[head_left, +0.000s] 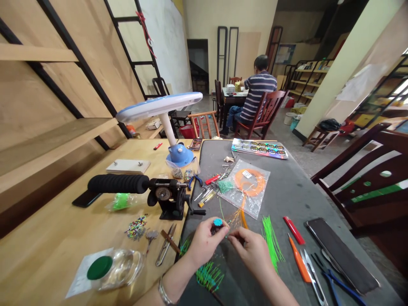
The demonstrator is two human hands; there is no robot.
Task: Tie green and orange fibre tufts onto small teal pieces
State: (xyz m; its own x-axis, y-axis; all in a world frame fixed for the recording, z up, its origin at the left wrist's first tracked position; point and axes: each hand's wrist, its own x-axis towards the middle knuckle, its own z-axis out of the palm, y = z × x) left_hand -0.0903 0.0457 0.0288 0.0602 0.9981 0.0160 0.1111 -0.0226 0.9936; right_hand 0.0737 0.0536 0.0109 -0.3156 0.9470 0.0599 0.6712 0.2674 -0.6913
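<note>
Below the cord bag (251,189), the left hand (202,244) pinches a teal-topped spool (217,223); the right hand (251,250) beside it pinches something too fine to tell.

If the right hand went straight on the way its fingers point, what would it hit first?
Probably the left hand: the right hand points left at its fingertips and the small teal-topped piece they hold, close ahead, though depth is hard to judge.

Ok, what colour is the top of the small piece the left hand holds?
The small piece in the left hand has a teal top; head view.
</note>
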